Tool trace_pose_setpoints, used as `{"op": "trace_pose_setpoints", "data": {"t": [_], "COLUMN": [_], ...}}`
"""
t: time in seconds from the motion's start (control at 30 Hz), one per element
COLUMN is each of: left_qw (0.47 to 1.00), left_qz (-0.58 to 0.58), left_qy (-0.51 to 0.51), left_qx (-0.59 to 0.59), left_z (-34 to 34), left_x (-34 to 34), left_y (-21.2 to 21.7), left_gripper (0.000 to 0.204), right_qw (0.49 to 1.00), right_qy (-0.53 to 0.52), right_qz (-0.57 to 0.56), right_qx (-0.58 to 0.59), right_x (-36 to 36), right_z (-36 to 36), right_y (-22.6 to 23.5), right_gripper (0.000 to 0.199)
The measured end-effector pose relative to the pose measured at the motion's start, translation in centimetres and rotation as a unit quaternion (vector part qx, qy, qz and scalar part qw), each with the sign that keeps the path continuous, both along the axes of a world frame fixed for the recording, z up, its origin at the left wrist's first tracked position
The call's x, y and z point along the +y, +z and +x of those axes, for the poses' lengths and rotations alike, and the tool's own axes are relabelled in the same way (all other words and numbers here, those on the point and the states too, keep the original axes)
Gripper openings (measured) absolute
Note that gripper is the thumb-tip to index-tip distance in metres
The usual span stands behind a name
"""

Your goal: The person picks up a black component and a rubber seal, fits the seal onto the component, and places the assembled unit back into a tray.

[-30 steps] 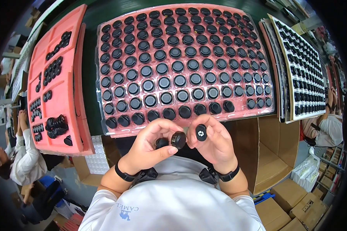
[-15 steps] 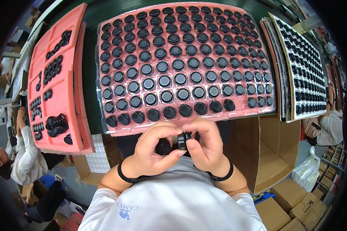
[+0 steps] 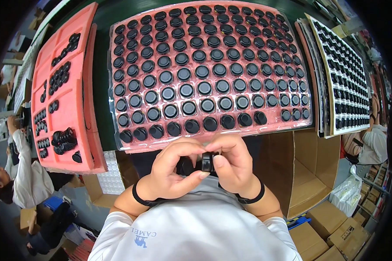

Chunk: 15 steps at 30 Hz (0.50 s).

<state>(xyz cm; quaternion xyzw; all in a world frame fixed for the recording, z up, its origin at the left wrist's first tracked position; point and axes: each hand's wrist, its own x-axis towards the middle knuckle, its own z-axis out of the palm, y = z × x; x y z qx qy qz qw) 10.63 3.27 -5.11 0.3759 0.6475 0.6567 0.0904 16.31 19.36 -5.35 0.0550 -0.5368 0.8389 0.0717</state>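
Above my lap, just in front of the tray's near edge, a black cylindrical part (image 3: 207, 162) with a glossy ringed side is pinched between my two hands. My left hand (image 3: 172, 167) curls around one end, where a dark rounded piece shows in the shadow of the palm. The thumb and fingertips of my right hand (image 3: 233, 163) close on the other end. Beyond them lies a clear plastic tray (image 3: 270, 126) over pink backing, filled with rows of black round parts (image 3: 187, 90). In the nearest row the parts look tilted; a gap shows near its right end.
Pink foam trays (image 3: 85, 130) with loose black pieces stand at the left. A white tray (image 3: 350, 126) of small black parts rests on stacked sheets at the right. Open cardboard boxes (image 3: 311, 191) flank my lap. Other people sit at both sides.
The black part has turned slightly between my fingers, its ringed side now facing up more squarely. My right fingers have shifted on it. At the left, another person's arm has moved.
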Motion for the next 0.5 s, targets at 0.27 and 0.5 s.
{"op": "trace_pose_setpoints", "data": {"t": [0.27,0.5], "left_qw": [1.000,0.996], "left_qz": [0.008,0.044], "left_qy": [-0.024,-0.034], "left_qx": [-0.013,-0.067], "left_z": [-0.1,0.1], "left_x": [-0.2,-0.4], "left_y": [-0.1,-0.5], "left_gripper": [0.042,0.043], "right_qw": [0.999,0.999], "right_qy": [0.033,0.024], "right_qz": [-0.021,-0.032], "right_qx": [0.017,-0.017], "right_x": [0.7,-0.1], "right_z": [-0.1,-0.2], "right_y": [-1.1,0.0], "right_gripper": [0.022,0.031]}}
